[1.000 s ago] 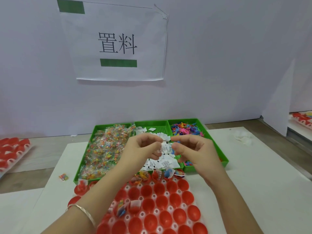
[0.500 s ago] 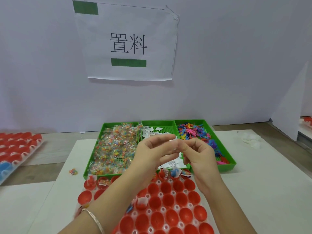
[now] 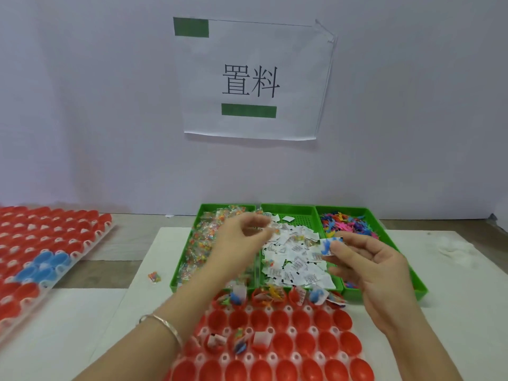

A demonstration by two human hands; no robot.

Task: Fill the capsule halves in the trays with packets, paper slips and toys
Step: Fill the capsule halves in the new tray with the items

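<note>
right hand: pinching a paper slip with something blue on it, up over the slips bin
left hand: fingers curled, hovering where the packets meet the slips, too blurry to say if it's holding anything
capsule tray: on the desk right in front of the bins, far row of red halves already stuffed, three more further in

The right hand pinches a paper slip above the green trays.
</note>
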